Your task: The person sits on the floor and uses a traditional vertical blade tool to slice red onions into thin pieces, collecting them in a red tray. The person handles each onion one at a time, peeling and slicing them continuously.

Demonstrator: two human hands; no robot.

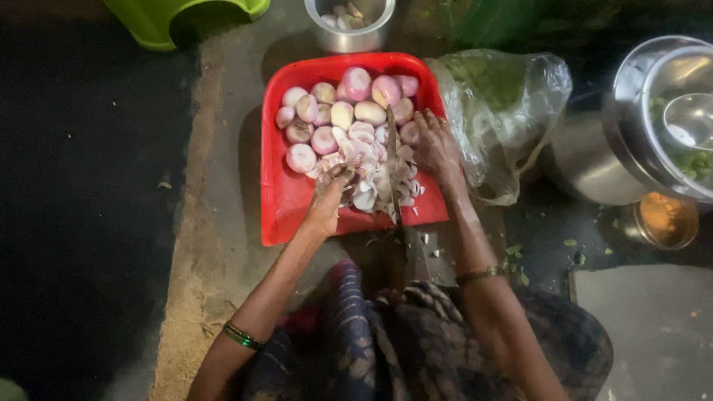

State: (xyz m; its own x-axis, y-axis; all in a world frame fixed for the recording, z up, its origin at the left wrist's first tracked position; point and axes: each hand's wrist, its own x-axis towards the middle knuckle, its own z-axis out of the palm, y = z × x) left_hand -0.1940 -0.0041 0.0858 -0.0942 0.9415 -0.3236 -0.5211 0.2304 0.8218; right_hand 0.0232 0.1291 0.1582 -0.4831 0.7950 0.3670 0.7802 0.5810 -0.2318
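A red square tray (282, 200) lies on the floor in front of me, holding several peeled pink-white onions (355, 83) at its far side and a heap of cut onion pieces (379, 182) nearer me. An upright floor-mounted blade (392, 163) rises over the tray's near edge. My left hand (330, 197) is curled over the cut pieces left of the blade; whether it grips a piece I cannot tell. My right hand (437, 148) rests with spread fingers on the onions right of the blade.
A steel pot with peeled cloves (349, 22) stands beyond the tray, a green plastic stool (178, 18) far left. A clear plastic bag of greens (505, 104) lies right of the tray. Steel vessels (653, 126) and a small orange-filled bowl (665, 219) sit far right.
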